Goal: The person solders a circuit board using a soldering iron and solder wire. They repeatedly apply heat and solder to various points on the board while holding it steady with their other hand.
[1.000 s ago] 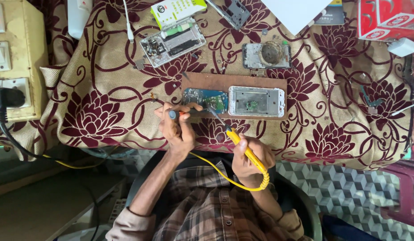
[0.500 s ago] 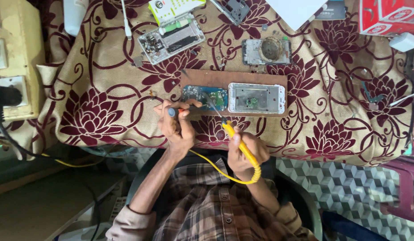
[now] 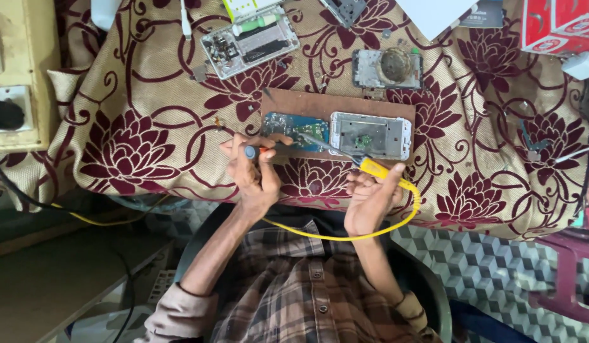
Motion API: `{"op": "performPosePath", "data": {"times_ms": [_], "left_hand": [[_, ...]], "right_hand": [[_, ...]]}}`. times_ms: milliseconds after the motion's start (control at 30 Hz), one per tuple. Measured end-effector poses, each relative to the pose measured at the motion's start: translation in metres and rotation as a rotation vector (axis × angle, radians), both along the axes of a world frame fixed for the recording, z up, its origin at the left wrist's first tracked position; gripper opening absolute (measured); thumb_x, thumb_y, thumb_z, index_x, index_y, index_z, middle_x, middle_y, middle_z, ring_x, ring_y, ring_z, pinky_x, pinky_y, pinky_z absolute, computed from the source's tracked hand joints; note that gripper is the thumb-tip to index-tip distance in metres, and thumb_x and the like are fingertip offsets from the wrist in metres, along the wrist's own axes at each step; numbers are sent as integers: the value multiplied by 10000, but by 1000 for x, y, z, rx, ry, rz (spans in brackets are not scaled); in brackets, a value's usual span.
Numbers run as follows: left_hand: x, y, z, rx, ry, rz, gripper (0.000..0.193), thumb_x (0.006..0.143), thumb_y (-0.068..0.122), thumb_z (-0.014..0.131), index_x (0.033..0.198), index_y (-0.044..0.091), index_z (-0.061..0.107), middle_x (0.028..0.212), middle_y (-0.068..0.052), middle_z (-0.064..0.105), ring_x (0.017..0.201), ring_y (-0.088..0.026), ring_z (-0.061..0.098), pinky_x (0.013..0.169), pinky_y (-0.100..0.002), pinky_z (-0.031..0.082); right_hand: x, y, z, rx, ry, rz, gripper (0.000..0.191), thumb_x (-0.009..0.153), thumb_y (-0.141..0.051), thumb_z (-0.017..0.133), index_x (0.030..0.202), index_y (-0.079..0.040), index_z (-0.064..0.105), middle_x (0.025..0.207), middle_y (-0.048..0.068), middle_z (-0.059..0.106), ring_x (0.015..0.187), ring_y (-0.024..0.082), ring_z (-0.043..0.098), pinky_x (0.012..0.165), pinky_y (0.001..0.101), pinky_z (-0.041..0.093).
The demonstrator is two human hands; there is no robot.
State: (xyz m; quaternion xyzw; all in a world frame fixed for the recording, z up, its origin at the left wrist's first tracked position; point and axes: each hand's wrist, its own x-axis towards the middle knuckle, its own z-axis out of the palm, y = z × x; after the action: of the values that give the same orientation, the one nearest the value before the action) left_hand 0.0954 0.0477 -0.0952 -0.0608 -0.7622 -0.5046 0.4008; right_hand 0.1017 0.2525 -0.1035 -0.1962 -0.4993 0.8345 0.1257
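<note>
both hands grip tools: right hand (image 3: 369, 202) a yellow soldering iron (image 3: 377, 170), left hand (image 3: 255, 174) a screwdriver (image 3: 264, 151), beside the circuit board (image 3: 295, 130).

Taking the brown board (image 3: 342, 101) as landmark: a red box (image 3: 558, 25) with white print lies far to its upper right, at the top corner of the tabletop. Just below that box sits a small white carton (image 3: 583, 65). Above the board, right of its middle, a white sheet (image 3: 434, 13) runs off the top edge, with a dark label (image 3: 487, 16) just beside it. Above the board's left end, a white-and-green package (image 3: 247, 6) shows partly at the top edge.
</note>
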Motion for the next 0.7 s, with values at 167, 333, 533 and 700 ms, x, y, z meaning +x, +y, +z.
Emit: {"op": "performPosePath", "data": {"times_ms": [167,333,533,700], "left_hand": [[2,0,-7,152,-169,-7,114,1039,97,543,978,11,584,894,-94,659,634,-120,530,689,-270,361],[4,-1,-10,-28,-3,26,101,1055,71,516,978,24,562,922,-42,747,689,-155,493,798,-355,357],[4,0,-13,63,-24,-18,125,1058,76,528,986,5,601,931,-92,716,695,-142,552,682,-273,384],[5,-1,-12,-80,42,68,143,1034,80,521,934,29,609,901,-73,724,748,-188,514,811,-403,332]], "right_hand": [[-1,3,0,-19,56,46,573,1049,-588,527,1046,-21,611,803,74,646,711,213,677,553,305,457],[1,5,0,-20,75,49,538,1038,-568,527,1063,-36,602,898,75,677,742,219,697,586,308,490],[1,2,1,23,101,56,536,1042,-553,527,1055,-22,600,863,83,672,724,209,702,567,301,500],[1,-5,-3,71,128,3,510,1078,-507,528,1062,-2,595,771,96,639,681,215,693,578,305,534]]}}
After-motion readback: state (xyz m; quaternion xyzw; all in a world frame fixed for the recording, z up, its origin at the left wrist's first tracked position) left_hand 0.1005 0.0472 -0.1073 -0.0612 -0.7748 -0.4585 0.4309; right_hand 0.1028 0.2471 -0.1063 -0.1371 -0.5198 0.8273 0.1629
